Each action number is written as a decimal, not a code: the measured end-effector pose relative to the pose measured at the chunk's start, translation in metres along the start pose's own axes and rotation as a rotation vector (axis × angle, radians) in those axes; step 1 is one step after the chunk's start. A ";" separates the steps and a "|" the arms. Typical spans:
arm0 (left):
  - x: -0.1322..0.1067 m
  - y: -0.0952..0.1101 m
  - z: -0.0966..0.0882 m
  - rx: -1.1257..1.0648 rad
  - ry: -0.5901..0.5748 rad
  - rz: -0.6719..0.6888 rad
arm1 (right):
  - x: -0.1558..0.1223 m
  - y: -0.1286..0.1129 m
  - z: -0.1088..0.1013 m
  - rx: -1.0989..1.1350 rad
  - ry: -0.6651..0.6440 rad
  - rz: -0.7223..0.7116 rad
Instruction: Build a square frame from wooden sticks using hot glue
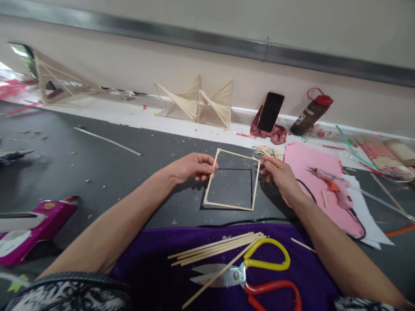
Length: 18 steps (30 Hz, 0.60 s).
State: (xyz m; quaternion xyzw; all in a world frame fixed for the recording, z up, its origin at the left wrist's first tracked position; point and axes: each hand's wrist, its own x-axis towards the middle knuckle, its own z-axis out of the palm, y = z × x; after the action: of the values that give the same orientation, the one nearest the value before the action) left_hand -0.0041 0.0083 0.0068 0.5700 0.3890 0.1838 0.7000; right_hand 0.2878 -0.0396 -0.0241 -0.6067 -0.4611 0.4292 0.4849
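A square frame of thin wooden sticks (pixel 256 185) stands tilted on the dark table (pixel 97 172), its lower edge resting on the surface. My left hand (pixel 191 167) pinches the frame's upper left corner. My right hand (pixel 279 172) pinches the upper right corner. Both hands have their fingers closed on the sticks. On the purple cloth (pixel 155 276) in front of me lie a bundle of loose sticks (pixel 214 250) and scissors (pixel 259 272) with one yellow and one red handle.
A pink glue gun (pixel 333 183) lies on pink paper (pixel 311 172) at right. Against the wall stand stick models (pixel 197 103), a phone (pixel 270 112) on a pink holder and a dark bottle (pixel 311 112). A magenta object (pixel 32 224) sits at left.
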 end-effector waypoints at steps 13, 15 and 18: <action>0.002 0.000 0.005 0.132 0.030 -0.020 | -0.003 0.001 -0.008 0.088 -0.110 0.031; 0.002 -0.001 0.005 0.144 0.031 -0.027 | -0.003 0.002 -0.008 0.096 -0.101 0.030; 0.002 0.000 0.007 0.160 0.035 -0.046 | -0.004 0.001 -0.007 0.085 -0.101 0.011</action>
State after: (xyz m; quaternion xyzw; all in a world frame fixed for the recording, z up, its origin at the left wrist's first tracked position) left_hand 0.0021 0.0050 0.0069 0.6118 0.4276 0.1459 0.6493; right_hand 0.2942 -0.0446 -0.0235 -0.5655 -0.4629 0.4813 0.4840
